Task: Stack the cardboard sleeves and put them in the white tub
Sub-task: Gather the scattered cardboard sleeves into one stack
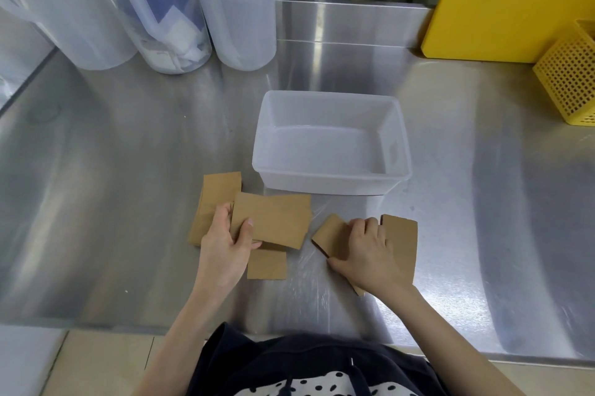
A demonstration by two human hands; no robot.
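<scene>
Flat brown cardboard sleeves [272, 221] lie scattered at six o'clock of the empty white plastic tub [331, 141]. My left hand [225, 245] pinches one; my right hand [370, 254] presses another flat. They look light and bendy, so I'd grip edges.

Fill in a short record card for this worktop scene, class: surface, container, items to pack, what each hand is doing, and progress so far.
surface: steel counter
container: white tub, nothing in it
items: brown cardboard sleeves, loose in front of the tub
left hand: grips a few sleeves
right hand: pressing on sleeves
progress: none in the tub yet
</scene>
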